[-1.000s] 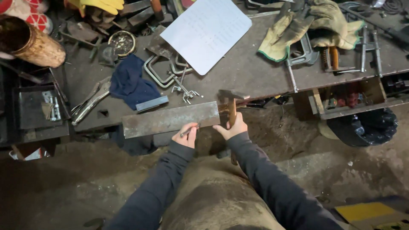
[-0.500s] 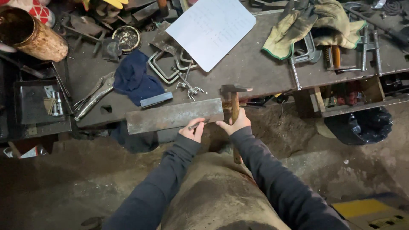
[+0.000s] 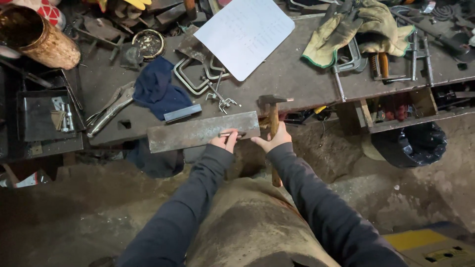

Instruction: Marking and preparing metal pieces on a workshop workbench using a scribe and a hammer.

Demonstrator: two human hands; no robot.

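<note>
A long rusty flat steel bar [image 3: 198,131] lies along the front edge of the metal workbench [image 3: 297,79]. My left hand [image 3: 224,141] rests at the bar's right end and pinches a small thin metal rod [image 3: 232,134] against it. My right hand [image 3: 272,140] grips the wooden handle of a hammer [image 3: 273,111], whose steel head stands upright just right of the bar's end. Both dark sleeves reach forward over my lap.
On the bench lie a white sheet of paper [image 3: 245,34], a blue cloth [image 3: 158,91], bent wire loops [image 3: 195,79], locking pliers [image 3: 111,109], work gloves [image 3: 356,29] and clamps [image 3: 346,66]. A rusty can [image 3: 37,37] stands at the far left. A black bucket [image 3: 410,146] sits below right.
The view has shifted slightly. My hands stay at the bar's right end with the hammer held upright; the bar sits a little further right in view.
</note>
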